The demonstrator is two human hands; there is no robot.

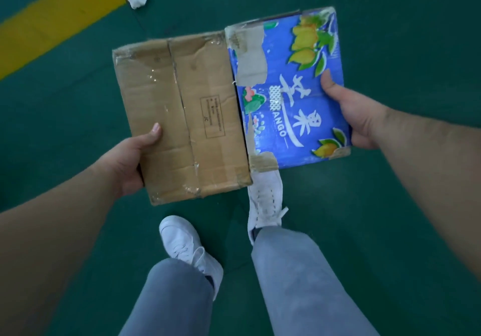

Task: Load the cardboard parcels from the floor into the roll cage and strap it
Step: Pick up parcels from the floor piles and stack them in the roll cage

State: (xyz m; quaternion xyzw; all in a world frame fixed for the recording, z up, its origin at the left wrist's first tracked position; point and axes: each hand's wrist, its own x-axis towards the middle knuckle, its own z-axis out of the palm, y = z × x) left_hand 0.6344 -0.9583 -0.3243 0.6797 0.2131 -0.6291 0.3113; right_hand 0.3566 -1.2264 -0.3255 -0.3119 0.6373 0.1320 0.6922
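Here the left hand [130,161] grips the flat brown taped cardboard parcel [179,117] by its left edge, the right hand [354,112] the blue mango-printed carton [291,88] by its right edge. The parcels hang side by side, touching, above the green floor [390,205]; no roll cage shows.

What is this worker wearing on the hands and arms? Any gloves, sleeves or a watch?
Nothing at all shows. The left hand and right hand are bare, with no gloves. The left forearm and right forearm are uncovered to the picture's edge: no sleeve, watch or wristband in view.
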